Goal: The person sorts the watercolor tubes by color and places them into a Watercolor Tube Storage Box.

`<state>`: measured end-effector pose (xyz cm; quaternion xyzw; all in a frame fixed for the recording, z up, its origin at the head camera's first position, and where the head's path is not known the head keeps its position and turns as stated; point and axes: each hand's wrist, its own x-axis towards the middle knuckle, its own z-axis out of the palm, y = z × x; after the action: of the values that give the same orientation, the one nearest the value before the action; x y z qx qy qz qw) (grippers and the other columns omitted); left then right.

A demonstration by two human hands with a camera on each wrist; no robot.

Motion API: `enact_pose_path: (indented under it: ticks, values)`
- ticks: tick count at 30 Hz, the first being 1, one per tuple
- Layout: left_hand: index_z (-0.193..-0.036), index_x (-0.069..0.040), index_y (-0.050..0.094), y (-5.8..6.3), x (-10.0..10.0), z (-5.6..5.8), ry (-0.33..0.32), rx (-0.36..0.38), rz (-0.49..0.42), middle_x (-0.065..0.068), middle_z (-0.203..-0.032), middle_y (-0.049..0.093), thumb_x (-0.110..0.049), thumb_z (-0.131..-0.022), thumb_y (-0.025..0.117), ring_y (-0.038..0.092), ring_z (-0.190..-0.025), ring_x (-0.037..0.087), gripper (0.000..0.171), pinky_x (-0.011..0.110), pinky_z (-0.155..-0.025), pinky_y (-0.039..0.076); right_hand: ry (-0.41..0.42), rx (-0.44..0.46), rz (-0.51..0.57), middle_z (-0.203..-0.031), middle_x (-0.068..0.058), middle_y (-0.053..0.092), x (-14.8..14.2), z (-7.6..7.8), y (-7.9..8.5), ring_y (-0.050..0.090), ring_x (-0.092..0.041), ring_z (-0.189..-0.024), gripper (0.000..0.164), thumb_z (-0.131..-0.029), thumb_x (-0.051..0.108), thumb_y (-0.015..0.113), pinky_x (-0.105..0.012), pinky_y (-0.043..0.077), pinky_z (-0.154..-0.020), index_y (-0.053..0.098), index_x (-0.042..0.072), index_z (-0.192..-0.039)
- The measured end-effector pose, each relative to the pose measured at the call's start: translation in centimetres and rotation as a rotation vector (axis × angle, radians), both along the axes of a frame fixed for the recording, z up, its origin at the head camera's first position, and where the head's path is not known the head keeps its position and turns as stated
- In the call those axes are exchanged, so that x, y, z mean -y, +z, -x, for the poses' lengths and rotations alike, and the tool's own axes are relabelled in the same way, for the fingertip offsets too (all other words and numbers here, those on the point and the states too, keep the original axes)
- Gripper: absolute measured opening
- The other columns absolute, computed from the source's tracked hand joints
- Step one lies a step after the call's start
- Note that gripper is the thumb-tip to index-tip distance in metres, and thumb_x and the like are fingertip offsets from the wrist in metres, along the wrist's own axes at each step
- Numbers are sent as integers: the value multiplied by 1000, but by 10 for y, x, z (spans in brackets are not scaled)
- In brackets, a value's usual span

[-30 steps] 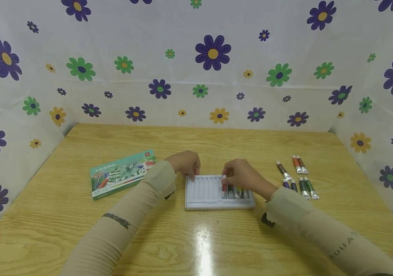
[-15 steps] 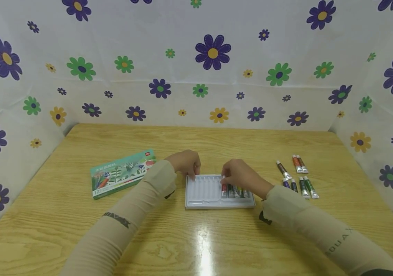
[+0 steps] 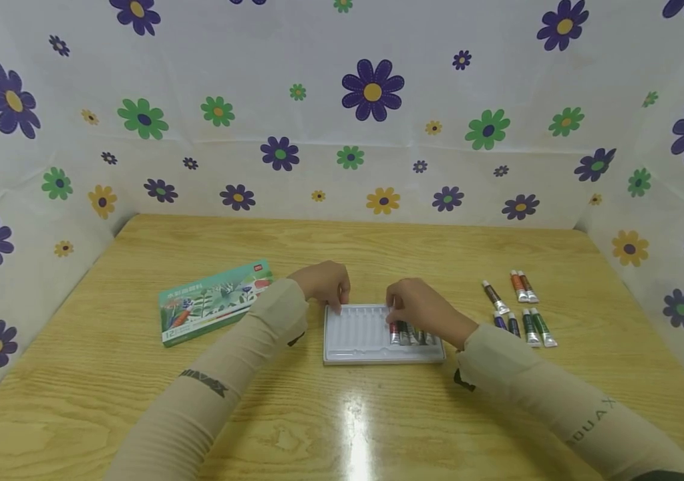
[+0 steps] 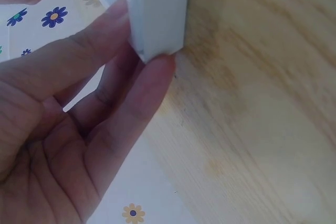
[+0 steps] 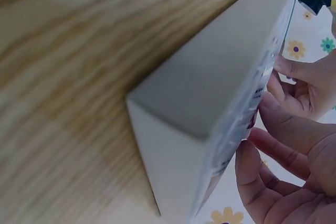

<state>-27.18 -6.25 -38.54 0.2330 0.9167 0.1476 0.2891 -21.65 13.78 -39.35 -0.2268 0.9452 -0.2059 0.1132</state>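
A white paint tray (image 3: 357, 353) lies in the middle of the table. At its far left corner my left hand (image 3: 321, 282) pinches the edge; in the left wrist view the thumb and fingers (image 4: 144, 90) close on that white corner. My right hand (image 3: 420, 307) is over the tray's far side, its fingertips pinching the cap end of a red paint tube (image 3: 394, 333). Several darker tubes (image 3: 412, 338) lie in slots to the right of it, partly hidden under the hand. Slots in the tray's left part hold no tubes.
A green watercolour box (image 3: 216, 304) lies left of the tray, partly behind the left forearm. On the right are loose paint tubes: a brown one (image 3: 495, 297), an orange one (image 3: 519, 287) with another brown one, purple and dark ones, and green ones (image 3: 543, 327). A flowered cloth (image 3: 246, 174) surrounds the table.
My right wrist and forearm have shifted slightly left and inward, with the fingers still at the red paint tube. The left hand stays on the tray's corner.
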Motion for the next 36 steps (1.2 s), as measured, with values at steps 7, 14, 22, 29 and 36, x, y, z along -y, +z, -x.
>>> enact_pose_path:
  ticks: [7, 14, 22, 29, 36]
  values:
    - [-78, -8, 68, -2, 0, 1, -9, -4, 2, 5, -83, 70, -4, -75, 76, 59, -62, 12, 9, 23, -62, 50, 258, -148, -36, -86, -2, 67, -7, 0, 7, 61, -13, -79, 8, -81, 8, 71, -26, 52, -75, 74, 7, -88]
    - [-77, -9, 68, -5, 0, 3, -3, -1, -2, 5, -83, 70, -4, -75, 76, 60, -63, 13, 10, 24, -63, 51, 589, -322, -160, -90, 0, 70, -10, 3, 7, 59, -13, -84, 9, -79, 7, 71, -24, 51, -78, 77, 13, -81]
    - [-77, -9, 68, -5, -1, 4, -4, 0, -5, 4, -82, 70, -4, -75, 76, 59, -62, 12, 10, 24, -61, 51, 592, -334, -227, -94, -1, 69, -9, 2, 3, 60, -12, -87, 12, -79, 3, 70, -19, 52, -77, 76, 12, -84]
    - [-77, -9, 68, -5, 0, 3, 5, -4, -6, 4, -82, 70, -4, -75, 76, 59, -62, 12, 10, 24, -61, 51, 600, -375, -237, -92, -2, 68, -9, 3, 4, 61, -10, -83, 13, -79, 1, 69, -18, 53, -75, 76, 12, -84]
    - [-76, -9, 68, -7, 0, 3, 3, -8, -4, 4, -82, 70, -4, -75, 76, 59, -62, 13, 10, 24, -61, 50, 584, -352, -227, -78, 3, 63, -8, 4, 0, 47, -2, -65, 13, -79, 0, 69, -15, 49, -63, 75, 12, -78]
